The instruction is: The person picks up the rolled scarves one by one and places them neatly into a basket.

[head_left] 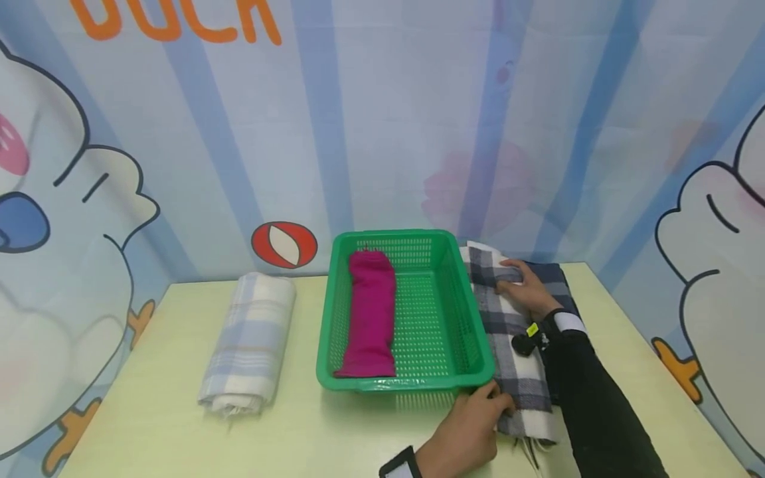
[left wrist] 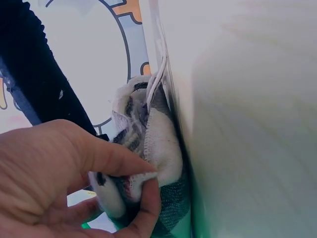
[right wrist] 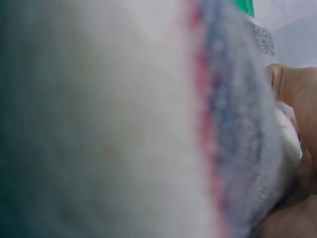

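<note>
A navy-and-white checked scarf [head_left: 522,393], folded long and fringed at its near end, lies along the right side of a green plastic basket [head_left: 472,312]. My left hand [head_left: 463,431] pinches the near edge of that scarf beside the basket's front right corner; the left wrist view shows a bit of the cloth [left wrist: 143,177] between thumb and finger. At the scarf's far end my right hand [head_left: 528,292] grips the fabric with fingers and thumb bent. Blurred cloth [right wrist: 124,124] fills most of the right wrist view, hiding the fingertips. Darker checked fabric [head_left: 552,275] shows under the right wrist.
A folded magenta cloth [head_left: 373,312] lies inside the basket, along its left side. On the table's left stands a rolled white-and-light-blue plaid scarf [head_left: 248,345]. Behind the pale yellow table [head_left: 299,438] hangs a printed cartoon backdrop [head_left: 388,133].
</note>
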Available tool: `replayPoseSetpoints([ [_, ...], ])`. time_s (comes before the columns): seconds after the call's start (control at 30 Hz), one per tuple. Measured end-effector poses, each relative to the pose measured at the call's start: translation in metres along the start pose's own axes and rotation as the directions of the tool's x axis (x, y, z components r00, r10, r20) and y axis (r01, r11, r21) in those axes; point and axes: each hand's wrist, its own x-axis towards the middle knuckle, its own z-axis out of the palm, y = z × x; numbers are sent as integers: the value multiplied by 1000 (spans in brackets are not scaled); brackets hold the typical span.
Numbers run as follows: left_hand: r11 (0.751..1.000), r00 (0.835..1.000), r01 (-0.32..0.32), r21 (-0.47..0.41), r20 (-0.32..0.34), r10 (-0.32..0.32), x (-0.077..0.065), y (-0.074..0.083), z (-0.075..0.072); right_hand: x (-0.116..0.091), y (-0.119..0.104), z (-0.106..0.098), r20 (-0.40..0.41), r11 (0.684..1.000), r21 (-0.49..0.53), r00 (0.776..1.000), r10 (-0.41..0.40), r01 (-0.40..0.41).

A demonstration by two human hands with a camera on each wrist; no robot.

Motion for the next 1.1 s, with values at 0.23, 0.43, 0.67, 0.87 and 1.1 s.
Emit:
replayPoseSetpoints([
  [0.23,999,998,-10,-43,67,13,0,1,-3,-5,-5,-4,8,1000,-16,1000,-5,5],
  [0.43,997,997,-28,-66,77,33,1,2,-5,-10,-8,-13,18,999,-41,1000,-23,23],
  [0.67,994,995,-67,-91,72,73,-1,6,-8,-19,-17,-25,6,995,-92,999,-41,41],
  [0.87,993,994,-77,-93,73,84,-3,11,-14,-27,-27,-30,20,996,-71,998,-52,53],
  [1.1,986,993,-96,-133,60,105,-3,14,-18,-33,-28,-40,15,999,-32,1000,-16,17],
])
